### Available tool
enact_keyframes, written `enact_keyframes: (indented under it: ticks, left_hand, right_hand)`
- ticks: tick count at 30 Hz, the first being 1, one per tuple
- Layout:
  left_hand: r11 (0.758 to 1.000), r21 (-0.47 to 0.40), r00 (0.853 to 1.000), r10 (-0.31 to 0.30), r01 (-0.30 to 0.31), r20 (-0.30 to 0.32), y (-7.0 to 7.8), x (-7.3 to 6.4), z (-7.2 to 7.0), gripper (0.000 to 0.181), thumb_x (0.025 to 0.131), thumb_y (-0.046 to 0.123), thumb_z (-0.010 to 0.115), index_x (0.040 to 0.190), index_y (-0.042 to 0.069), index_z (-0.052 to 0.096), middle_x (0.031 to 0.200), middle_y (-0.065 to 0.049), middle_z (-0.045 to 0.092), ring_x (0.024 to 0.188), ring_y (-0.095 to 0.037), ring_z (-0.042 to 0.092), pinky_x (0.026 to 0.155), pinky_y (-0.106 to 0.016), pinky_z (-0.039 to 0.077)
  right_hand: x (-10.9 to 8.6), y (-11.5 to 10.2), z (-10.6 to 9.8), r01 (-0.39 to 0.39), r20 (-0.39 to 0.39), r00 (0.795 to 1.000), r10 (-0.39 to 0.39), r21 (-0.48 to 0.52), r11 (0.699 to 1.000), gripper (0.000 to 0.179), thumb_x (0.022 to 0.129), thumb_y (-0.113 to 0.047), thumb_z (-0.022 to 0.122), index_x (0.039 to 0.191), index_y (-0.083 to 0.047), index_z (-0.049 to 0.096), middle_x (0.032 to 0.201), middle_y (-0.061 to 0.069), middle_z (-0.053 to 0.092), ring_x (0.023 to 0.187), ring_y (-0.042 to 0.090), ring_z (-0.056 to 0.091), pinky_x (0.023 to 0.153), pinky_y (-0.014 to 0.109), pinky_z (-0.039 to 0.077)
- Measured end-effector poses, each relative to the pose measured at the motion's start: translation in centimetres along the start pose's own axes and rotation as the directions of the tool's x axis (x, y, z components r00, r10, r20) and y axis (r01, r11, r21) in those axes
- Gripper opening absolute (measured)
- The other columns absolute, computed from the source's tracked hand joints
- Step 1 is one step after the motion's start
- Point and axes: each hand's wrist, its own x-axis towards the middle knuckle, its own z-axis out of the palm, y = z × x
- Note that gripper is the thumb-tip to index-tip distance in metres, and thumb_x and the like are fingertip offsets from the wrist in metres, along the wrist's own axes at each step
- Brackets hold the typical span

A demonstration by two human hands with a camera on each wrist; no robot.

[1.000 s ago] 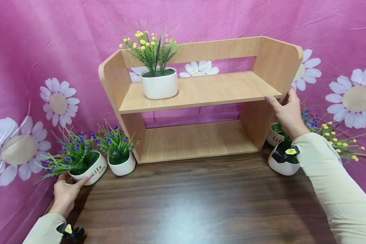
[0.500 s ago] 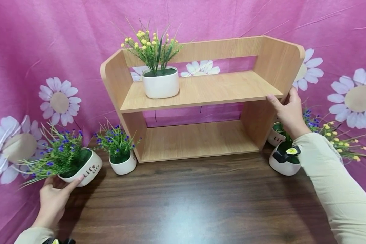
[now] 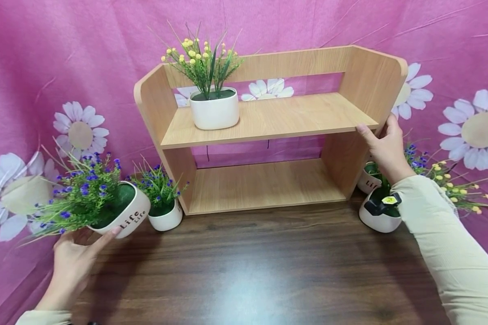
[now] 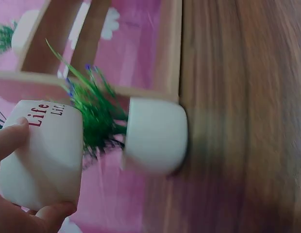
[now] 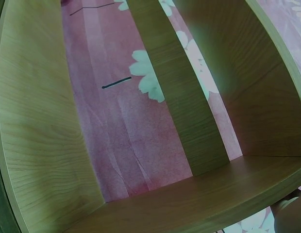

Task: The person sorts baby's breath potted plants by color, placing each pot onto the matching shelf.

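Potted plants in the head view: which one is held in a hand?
The leftmost plant, purple-flowered, tilted in the left hand. Its neighbour and the pots at right stand on the table; the topmost plant stands on the upper shelf.

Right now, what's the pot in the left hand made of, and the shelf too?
The held pot looks like glazed white ceramic, maybe plastic: smooth, rounded sides with a soft sheen. The shelf seems wood or wood-look board, satin finish: pale grain runs along its flat panels.

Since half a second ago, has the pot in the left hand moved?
Yes: in the head view, the held pot moved up and rightward, nearer the shelf.
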Motion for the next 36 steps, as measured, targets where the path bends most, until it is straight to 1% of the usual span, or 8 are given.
enact_keyframes:
  ticks: [4,9,13,17,22,26,31,36]
  left_hand:
    - [0.995,0.086,0.998,0.055,-0.056,0.015,1.5,-0.6,1.6,0.064,0.069,-0.016,0.076,0.123,0.014,0.060,0.103,0.009,0.067,0.092,0.000,0.063,0.073,-0.009,0.049]
    - [0.987,0.104,0.987,0.107,-0.120,0.122,2.3,-1.0,3.4,0.069,0.069,-0.016,0.076,0.129,0.013,0.057,0.108,0.007,0.065,0.093,0.001,0.064,0.073,-0.011,0.051]
    - [0.973,0.152,0.967,0.136,-0.171,0.215,2.5,-1.1,5.2,0.070,0.070,-0.011,0.079,0.131,0.013,0.056,0.115,0.008,0.062,0.102,0.000,0.060,0.080,-0.012,0.050]
    - [0.959,0.194,0.940,0.141,-0.207,0.309,2.3,-0.9,7.1,0.067,0.072,-0.004,0.080,0.132,0.013,0.055,0.115,0.013,0.062,0.101,0.001,0.060,0.078,-0.014,0.051]
    - [0.979,0.169,0.914,0.038,-0.115,0.403,2.0,-0.6,9.8,0.066,0.075,0.001,0.080,0.133,0.011,0.051,0.120,0.009,0.058,0.109,-0.005,0.057,0.081,-0.018,0.053]
    - [0.986,0.161,0.881,-0.045,-0.036,0.471,1.3,-0.2,12.1,0.071,0.075,0.004,0.081,0.137,0.005,0.045,0.132,-0.003,0.049,0.122,-0.021,0.049,0.090,-0.021,0.049]
    - [0.977,0.213,0.847,-0.094,-0.023,0.524,-0.7,0.1,14.9,0.064,0.074,0.007,0.082,0.127,-0.001,0.047,0.119,-0.018,0.059,0.104,-0.029,0.062,0.080,-0.023,0.054]
    - [0.991,0.135,0.771,-0.072,-0.019,0.632,-3.0,0.7,17.4,0.066,0.075,-0.001,0.078,0.132,-0.002,0.044,0.123,-0.024,0.058,0.108,-0.032,0.062,0.082,-0.029,0.054]
  right_hand:
    - [0.0,0.0,-0.1,-0.002,0.000,1.000,0.002,-0.017,1.000,0.067,0.093,-0.024,0.062,0.149,-0.020,0.026,0.151,0.010,0.033,0.131,0.016,0.038,0.115,0.040,0.025]
    - [-0.1,0.1,-0.1,-0.014,-0.002,1.000,0.014,-0.007,1.000,0.066,0.093,-0.024,0.062,0.149,-0.020,0.027,0.151,0.011,0.033,0.131,0.016,0.038,0.116,0.039,0.025]
    - [0.0,0.1,-0.1,-0.020,-0.004,1.000,0.020,-0.009,1.000,0.067,0.092,-0.024,0.062,0.149,-0.020,0.027,0.151,0.011,0.034,0.131,0.016,0.038,0.116,0.039,0.025]
    - [0.0,0.0,-0.1,-0.021,0.003,1.000,0.021,-0.022,1.000,0.067,0.093,-0.026,0.062,0.149,-0.021,0.026,0.151,0.010,0.033,0.132,0.017,0.037,0.116,0.040,0.025]
    - [0.1,-0.1,-0.1,-0.020,0.004,1.000,0.020,-0.036,0.999,0.067,0.093,-0.028,0.062,0.149,-0.022,0.026,0.151,0.010,0.034,0.131,0.017,0.038,0.115,0.040,0.026]
    - [0.0,-0.1,-0.1,-0.013,0.006,1.000,0.013,-0.030,0.999,0.067,0.093,-0.027,0.062,0.149,-0.021,0.026,0.151,0.011,0.034,0.131,0.017,0.039,0.115,0.040,0.027]
    - [-0.1,0.0,-0.1,-0.020,0.004,1.000,0.020,-0.034,0.999,0.066,0.093,-0.027,0.061,0.149,-0.021,0.026,0.150,0.011,0.035,0.130,0.016,0.039,0.114,0.040,0.027]
    - [0.0,0.1,-0.1,-0.013,-0.003,1.000,0.012,-0.037,0.999,0.064,0.093,-0.026,0.061,0.148,-0.020,0.028,0.147,0.012,0.038,0.127,0.015,0.042,0.113,0.038,0.029]
